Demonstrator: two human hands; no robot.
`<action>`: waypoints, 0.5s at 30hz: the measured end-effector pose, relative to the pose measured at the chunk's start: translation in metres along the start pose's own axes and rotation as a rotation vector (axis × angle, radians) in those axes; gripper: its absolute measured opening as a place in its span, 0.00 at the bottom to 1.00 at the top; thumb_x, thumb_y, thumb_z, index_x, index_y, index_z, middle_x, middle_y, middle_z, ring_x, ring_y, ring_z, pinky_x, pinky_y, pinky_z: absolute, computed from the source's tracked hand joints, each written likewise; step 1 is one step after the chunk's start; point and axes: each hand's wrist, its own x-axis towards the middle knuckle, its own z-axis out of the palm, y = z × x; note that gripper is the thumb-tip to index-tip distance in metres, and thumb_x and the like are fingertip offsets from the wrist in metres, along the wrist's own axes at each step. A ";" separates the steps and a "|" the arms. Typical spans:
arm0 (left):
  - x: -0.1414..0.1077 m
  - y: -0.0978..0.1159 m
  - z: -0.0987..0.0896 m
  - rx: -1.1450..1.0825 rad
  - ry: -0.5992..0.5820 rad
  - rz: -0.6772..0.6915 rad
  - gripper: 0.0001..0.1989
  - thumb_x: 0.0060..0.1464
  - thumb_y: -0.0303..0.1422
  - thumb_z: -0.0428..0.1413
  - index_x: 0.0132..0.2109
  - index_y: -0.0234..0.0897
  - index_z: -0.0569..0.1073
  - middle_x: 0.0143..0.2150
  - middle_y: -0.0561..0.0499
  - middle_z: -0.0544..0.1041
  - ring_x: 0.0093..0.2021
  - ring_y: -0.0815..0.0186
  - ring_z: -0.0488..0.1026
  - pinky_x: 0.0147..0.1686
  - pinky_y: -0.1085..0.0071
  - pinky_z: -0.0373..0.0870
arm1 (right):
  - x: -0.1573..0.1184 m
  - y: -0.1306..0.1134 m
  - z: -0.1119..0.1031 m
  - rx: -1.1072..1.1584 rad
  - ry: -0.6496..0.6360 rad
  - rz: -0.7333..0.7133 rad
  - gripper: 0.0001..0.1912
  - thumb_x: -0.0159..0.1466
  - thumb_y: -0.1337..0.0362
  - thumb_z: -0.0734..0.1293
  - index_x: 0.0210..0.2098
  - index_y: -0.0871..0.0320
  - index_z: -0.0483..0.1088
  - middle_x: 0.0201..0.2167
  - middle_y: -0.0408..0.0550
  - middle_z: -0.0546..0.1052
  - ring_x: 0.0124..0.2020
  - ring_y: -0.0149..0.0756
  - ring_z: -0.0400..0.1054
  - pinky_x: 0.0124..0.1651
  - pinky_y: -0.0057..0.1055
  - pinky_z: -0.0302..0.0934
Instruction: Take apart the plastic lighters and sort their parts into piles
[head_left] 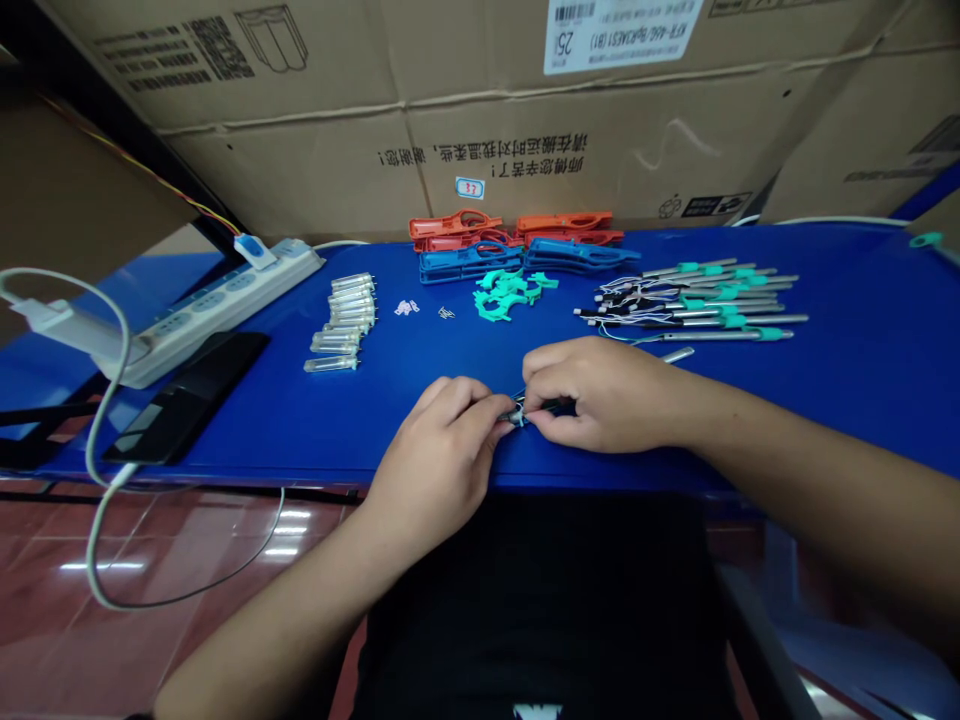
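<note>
Near the front edge of the blue table (420,440), both hands meet over a small wired part (517,414). My left hand (444,455) pinches its left end between thumb and fingertips. From the right, my right hand (592,395) closes its thumb and index finger on the thin wires at the part. Most of the piece is hidden by the fingers. A metal tube (679,355) shows its end just behind my right wrist. Beyond the hands lie turquoise plastic clips (499,296) and, to the right, several metal rods with wires and turquoise pieces (739,308).
Clear cylinders (345,318), small pink pieces (406,308) and tiny screws (446,313) lie left of centre. Orange shells (566,222) and blue shells (469,262) line the cardboard box (315,170). A power strip (217,310) and black phone (191,395) are at left.
</note>
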 end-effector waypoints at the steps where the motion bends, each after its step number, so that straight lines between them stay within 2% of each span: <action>1: 0.000 0.000 0.000 0.001 -0.004 0.001 0.10 0.66 0.28 0.52 0.50 0.32 0.75 0.42 0.45 0.74 0.42 0.61 0.69 0.43 0.63 0.70 | 0.000 0.000 0.000 0.001 -0.005 0.000 0.07 0.60 0.71 0.66 0.31 0.59 0.77 0.30 0.45 0.74 0.29 0.30 0.65 0.33 0.28 0.55; 9: -0.001 0.002 -0.001 0.003 0.019 -0.001 0.10 0.66 0.28 0.53 0.50 0.32 0.75 0.42 0.45 0.74 0.42 0.61 0.69 0.43 0.63 0.70 | 0.000 0.000 -0.003 0.023 -0.018 0.014 0.07 0.61 0.70 0.66 0.32 0.59 0.78 0.30 0.44 0.74 0.29 0.30 0.65 0.34 0.28 0.56; 15: -0.005 0.004 0.000 0.013 0.051 -0.022 0.10 0.65 0.29 0.55 0.51 0.34 0.76 0.41 0.46 0.75 0.41 0.61 0.69 0.43 0.61 0.70 | -0.003 0.005 -0.008 0.053 -0.037 0.051 0.05 0.61 0.65 0.69 0.34 0.58 0.78 0.33 0.44 0.74 0.32 0.30 0.66 0.36 0.28 0.58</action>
